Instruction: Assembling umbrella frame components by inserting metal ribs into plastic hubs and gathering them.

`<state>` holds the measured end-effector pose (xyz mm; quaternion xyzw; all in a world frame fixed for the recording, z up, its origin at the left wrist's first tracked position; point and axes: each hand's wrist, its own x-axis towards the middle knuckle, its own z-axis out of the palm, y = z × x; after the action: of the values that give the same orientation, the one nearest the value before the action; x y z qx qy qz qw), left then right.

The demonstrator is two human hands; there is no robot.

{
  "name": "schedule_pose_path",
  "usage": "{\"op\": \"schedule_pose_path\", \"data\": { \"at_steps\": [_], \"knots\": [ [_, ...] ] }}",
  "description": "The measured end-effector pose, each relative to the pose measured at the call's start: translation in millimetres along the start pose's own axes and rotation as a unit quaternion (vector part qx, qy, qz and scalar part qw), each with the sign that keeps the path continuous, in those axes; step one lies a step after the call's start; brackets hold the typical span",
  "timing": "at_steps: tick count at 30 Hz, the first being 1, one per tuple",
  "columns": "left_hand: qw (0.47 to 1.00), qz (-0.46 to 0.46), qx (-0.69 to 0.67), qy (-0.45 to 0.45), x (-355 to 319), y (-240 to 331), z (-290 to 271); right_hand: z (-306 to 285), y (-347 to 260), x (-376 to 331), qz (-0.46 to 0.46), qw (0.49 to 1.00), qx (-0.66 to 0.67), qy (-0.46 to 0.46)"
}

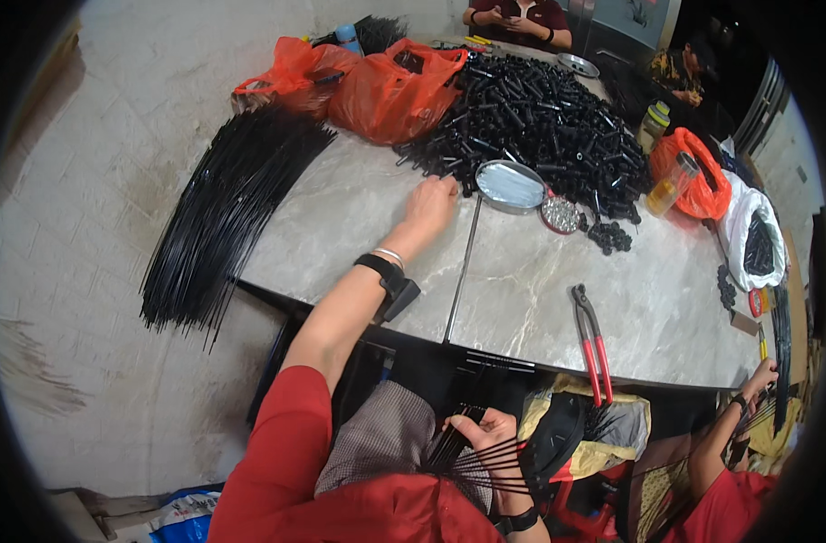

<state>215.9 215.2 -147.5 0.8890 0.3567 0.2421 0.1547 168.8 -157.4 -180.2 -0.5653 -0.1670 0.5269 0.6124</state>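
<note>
My left hand reaches across the table to the near edge of a large pile of short black tubes. Its fingers are curled together, and whatever they pinch is hidden. Low over my lap, my right hand is closed around a bundle of thin black rods, whose ends fan out past the wrist. Beside the left hand are an oval metal dish and a round tin of small metal pieces. Pliers with red handles lie at the table's front edge.
A thick sheaf of black rods hangs over the table's left edge. Orange plastic bags stand behind it. At right are a bottle, a white sack and a co-worker's hand with a yellow-handled tool. Other people sit across the table.
</note>
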Motion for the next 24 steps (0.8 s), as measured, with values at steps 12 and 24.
{"op": "schedule_pose_path", "data": {
  "at_steps": [12, 24],
  "knots": [
    [0.684, -0.207, -0.643, -0.275, -161, 39, -81, 3, -6, -6, -0.020, 0.999, -0.022, -0.026],
    [0.663, -0.224, -0.638, -0.320, -209, 47, -72, 9, -2, -4, -0.037, 0.997, -0.021, -0.057]
  ]
}}
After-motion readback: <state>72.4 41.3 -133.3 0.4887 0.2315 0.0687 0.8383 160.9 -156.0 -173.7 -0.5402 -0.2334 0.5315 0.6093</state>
